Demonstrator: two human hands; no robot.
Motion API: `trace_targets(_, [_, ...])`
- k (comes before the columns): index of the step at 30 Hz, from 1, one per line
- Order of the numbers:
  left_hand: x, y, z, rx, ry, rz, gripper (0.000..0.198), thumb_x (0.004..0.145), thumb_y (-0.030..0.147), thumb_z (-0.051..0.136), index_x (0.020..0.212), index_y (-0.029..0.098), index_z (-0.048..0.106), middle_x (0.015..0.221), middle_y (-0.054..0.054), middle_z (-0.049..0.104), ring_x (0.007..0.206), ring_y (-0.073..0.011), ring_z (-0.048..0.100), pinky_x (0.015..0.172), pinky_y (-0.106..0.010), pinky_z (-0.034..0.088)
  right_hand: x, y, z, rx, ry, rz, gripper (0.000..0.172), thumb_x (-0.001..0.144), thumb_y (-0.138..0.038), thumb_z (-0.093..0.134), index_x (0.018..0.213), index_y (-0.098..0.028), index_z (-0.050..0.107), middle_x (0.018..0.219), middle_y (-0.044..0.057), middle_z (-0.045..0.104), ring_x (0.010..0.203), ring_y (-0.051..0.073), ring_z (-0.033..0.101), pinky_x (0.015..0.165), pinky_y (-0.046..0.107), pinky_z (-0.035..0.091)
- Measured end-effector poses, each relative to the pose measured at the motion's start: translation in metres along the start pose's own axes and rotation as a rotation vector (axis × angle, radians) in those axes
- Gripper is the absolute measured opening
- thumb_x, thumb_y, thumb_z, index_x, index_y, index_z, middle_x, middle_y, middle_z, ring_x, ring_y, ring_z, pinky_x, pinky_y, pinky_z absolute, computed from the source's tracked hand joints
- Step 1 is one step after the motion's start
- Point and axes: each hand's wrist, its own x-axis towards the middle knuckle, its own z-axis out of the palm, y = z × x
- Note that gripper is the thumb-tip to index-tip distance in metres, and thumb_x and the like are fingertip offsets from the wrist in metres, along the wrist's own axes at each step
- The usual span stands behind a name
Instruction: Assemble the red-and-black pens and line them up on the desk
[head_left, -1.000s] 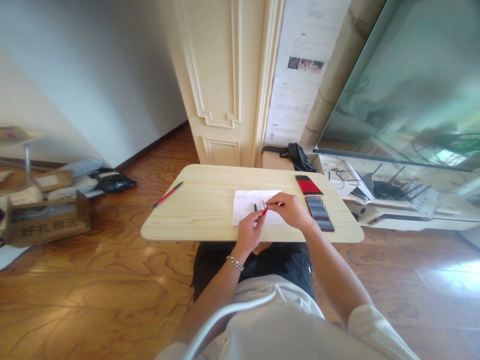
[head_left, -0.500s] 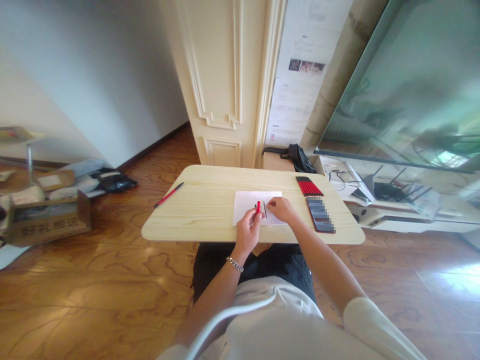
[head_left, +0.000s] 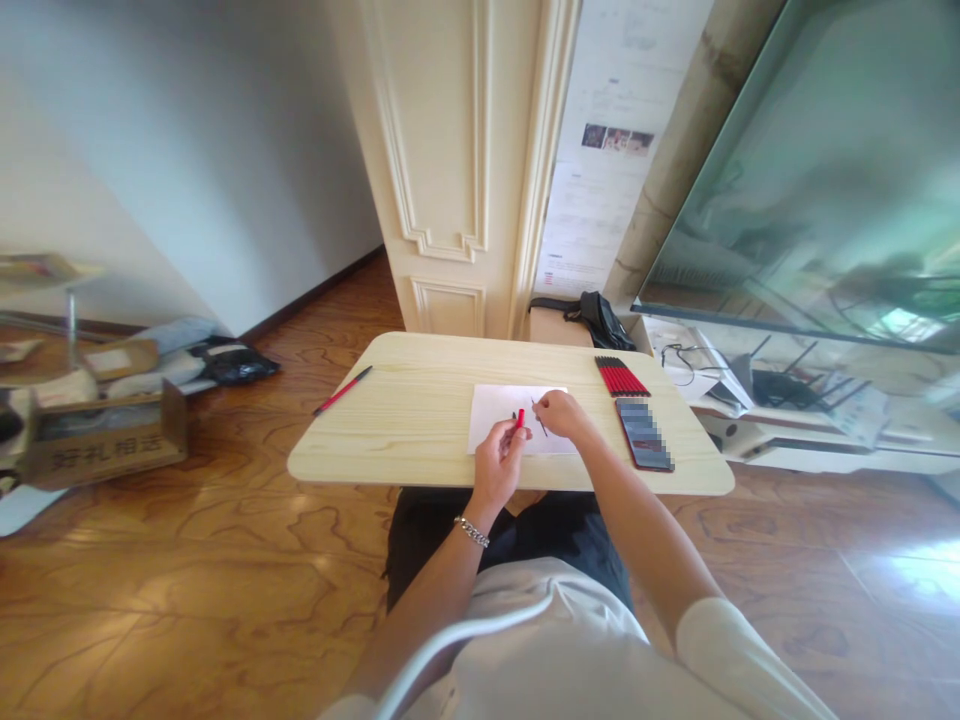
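Observation:
My left hand point(head_left: 500, 460) is closed round a short red pen part point(head_left: 520, 418), which stands up between the fingers at the lower middle of the white paper point(head_left: 489, 402). A dark tip shows just left of the red part. Over the right side of the sheet, my right hand point(head_left: 561, 413) pinches a thin dark refill point(head_left: 542, 423), which slants down to the right below the fingertips. The two hands are close together but apart. Near the table's left edge lies a red and black pen point(head_left: 343, 390).
On the right of the pale wooden table point(head_left: 405, 400) a row of several red and black pens point(head_left: 622, 376) lies above a phone point(head_left: 645, 435). Behind the table are a black bag point(head_left: 602, 320) and a white cabinet point(head_left: 825, 443). A cardboard box point(head_left: 109, 440) is on the floor at the left.
The thin dark refill, upright in the view before, now slants, its lower end further right. My left hand keeps hold of the red part. The whole view has shifted slightly.

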Motion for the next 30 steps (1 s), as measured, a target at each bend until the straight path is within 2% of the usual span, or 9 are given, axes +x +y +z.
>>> trace_targets(3, [0.000, 0.000, 0.000, 0.003, -0.027, 0.002, 0.034, 0.088, 0.045, 0.058, 0.107, 0.016, 0.061, 0.095, -0.009, 0.071, 0.089, -0.0197, 0.069, 0.082, -0.033, 0.055, -0.007, 0.004, -0.011, 0.456, 0.076, -0.110, 0.024, 0.082, -0.029, 0.056, 0.093, -0.012, 0.069, 0.071, 0.006, 0.070, 0.065, 0.015, 0.062, 0.061, 0.024, 0.047])
trace_targets(5, [0.000, -0.001, -0.001, 0.012, -0.031, 0.003, 0.035, 0.088, 0.045, 0.057, 0.108, 0.016, 0.061, 0.095, -0.009, 0.071, 0.086, -0.0189, 0.069, 0.078, -0.033, 0.056, -0.014, 0.000, -0.021, 0.718, 0.175, -0.189, 0.031, 0.078, -0.032, 0.061, 0.103, -0.013, 0.066, 0.072, 0.004, 0.068, 0.062, 0.014, 0.060, 0.059, 0.025, 0.047])
trace_targets(10, [0.000, -0.002, -0.001, 0.066, -0.017, 0.007, 0.036, 0.088, 0.047, 0.058, 0.108, 0.017, 0.063, 0.091, -0.008, 0.071, 0.080, -0.0178, 0.069, 0.075, -0.032, 0.057, -0.037, -0.029, -0.040, 1.032, 0.398, -0.346, 0.031, 0.080, -0.043, 0.062, 0.098, -0.018, 0.060, 0.079, 0.003, 0.065, 0.068, 0.013, 0.060, 0.063, 0.026, 0.051])
trace_targets(14, [0.000, -0.001, -0.001, 0.099, -0.028, 0.006, 0.035, 0.088, 0.046, 0.057, 0.108, 0.018, 0.063, 0.090, -0.007, 0.072, 0.079, -0.0179, 0.070, 0.075, -0.032, 0.057, -0.043, -0.042, -0.038, 1.069, 0.454, -0.404, 0.028, 0.082, -0.044, 0.062, 0.095, -0.020, 0.055, 0.079, 0.003, 0.063, 0.069, 0.013, 0.060, 0.066, 0.028, 0.052])
trace_targets(20, [-0.001, 0.001, -0.002, 0.121, -0.053, 0.025, 0.033, 0.090, 0.044, 0.056, 0.108, 0.018, 0.063, 0.093, -0.008, 0.071, 0.081, -0.0182, 0.070, 0.077, -0.032, 0.057, -0.042, -0.043, -0.026, 1.082, 0.445, -0.410, 0.025, 0.081, -0.041, 0.062, 0.091, -0.019, 0.055, 0.076, 0.002, 0.062, 0.067, 0.013, 0.060, 0.063, 0.028, 0.050])
trace_targets(30, [-0.001, 0.001, -0.001, 0.061, -0.049, -0.012, 0.033, 0.089, 0.045, 0.057, 0.107, 0.018, 0.062, 0.094, -0.008, 0.071, 0.081, -0.0184, 0.071, 0.078, -0.033, 0.057, -0.048, -0.024, 0.007, 0.853, 0.279, -0.312, 0.025, 0.082, -0.042, 0.059, 0.084, -0.017, 0.062, 0.082, 0.006, 0.070, 0.075, 0.016, 0.063, 0.068, 0.027, 0.049])
